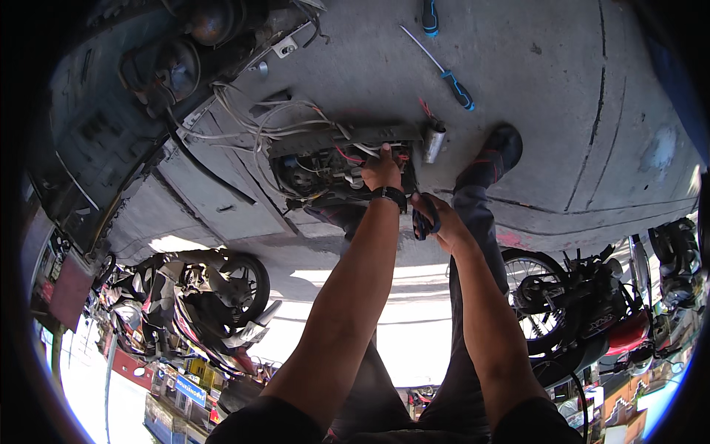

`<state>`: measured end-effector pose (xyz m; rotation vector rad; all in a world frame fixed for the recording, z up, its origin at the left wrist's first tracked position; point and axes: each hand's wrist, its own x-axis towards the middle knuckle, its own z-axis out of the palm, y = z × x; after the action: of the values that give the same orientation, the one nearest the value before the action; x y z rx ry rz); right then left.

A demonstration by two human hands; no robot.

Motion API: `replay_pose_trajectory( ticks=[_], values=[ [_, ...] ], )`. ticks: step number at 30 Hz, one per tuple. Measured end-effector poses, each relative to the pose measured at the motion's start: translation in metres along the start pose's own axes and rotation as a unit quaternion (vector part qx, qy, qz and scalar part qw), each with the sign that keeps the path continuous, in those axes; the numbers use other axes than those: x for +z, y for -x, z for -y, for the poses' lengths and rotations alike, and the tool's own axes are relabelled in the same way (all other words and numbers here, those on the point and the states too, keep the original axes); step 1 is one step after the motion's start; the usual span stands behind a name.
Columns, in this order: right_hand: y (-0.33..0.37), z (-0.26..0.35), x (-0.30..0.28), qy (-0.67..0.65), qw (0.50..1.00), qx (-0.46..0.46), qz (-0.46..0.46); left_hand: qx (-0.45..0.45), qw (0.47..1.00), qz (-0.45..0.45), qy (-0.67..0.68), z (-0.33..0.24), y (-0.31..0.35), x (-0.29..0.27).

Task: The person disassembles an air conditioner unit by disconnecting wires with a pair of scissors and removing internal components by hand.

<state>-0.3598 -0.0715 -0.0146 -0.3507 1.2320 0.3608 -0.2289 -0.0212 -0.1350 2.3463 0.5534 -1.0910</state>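
Note:
On the ground before me lies an open, dark machine housing, with wires and metal parts exposed inside. My left hand is closed at its right end, thumb toward the far rim; what the fingers grip is hidden. A red wire runs beside this hand. My right hand, just right of the left wrist, is closed round dark-handled scissors; their tip is hard to make out. A silver cylinder with red leads, likely a capacitor, lies to the housing's right.
Grey cables trail left from the housing toward a large dark metal machine panel. A blue-handled screwdriver and another blue handle lie farther off. My shoe is at the right. Motorcycles stand behind on both sides.

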Motion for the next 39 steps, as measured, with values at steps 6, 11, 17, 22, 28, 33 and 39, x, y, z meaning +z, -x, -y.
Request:
replay_pose_trajectory(
  ticks=[6, 11, 17, 22, 28, 33, 39],
  values=[
    [-0.01, -0.005, -0.005, 0.005, 1.0, 0.016, 0.005, -0.157, 0.929, 0.03, 0.335, -0.006, 0.018, 0.007],
    [-0.014, -0.002, -0.01, -0.01, 1.0, 0.007, 0.019, -0.179, 0.906, 0.08, 0.374, -0.002, 0.017, -0.003],
    [-0.032, 0.005, -0.01, -0.01, 0.999, 0.035, 0.023, -0.09, 0.895, 0.187, 0.395, 0.026, 0.013, -0.025],
    [-0.022, 0.004, -0.007, -0.001, 0.997, 0.045, 0.054, 0.145, 0.963, 0.185, 0.135, 0.041, 0.009, -0.043],
    [0.0, 0.014, -0.004, -0.028, 0.999, 0.029, 0.011, 0.198, 0.966, 0.152, 0.069, 0.038, 0.023, -0.044],
    [-0.006, 0.03, 0.012, 0.006, 0.998, 0.056, -0.009, 0.241, 0.96, 0.134, 0.037, 0.052, 0.022, -0.051],
    [0.01, 0.007, 0.012, 0.035, 0.999, 0.028, 0.006, 0.265, 0.954, 0.142, -0.011, 0.06, 0.018, -0.057]
  ],
)
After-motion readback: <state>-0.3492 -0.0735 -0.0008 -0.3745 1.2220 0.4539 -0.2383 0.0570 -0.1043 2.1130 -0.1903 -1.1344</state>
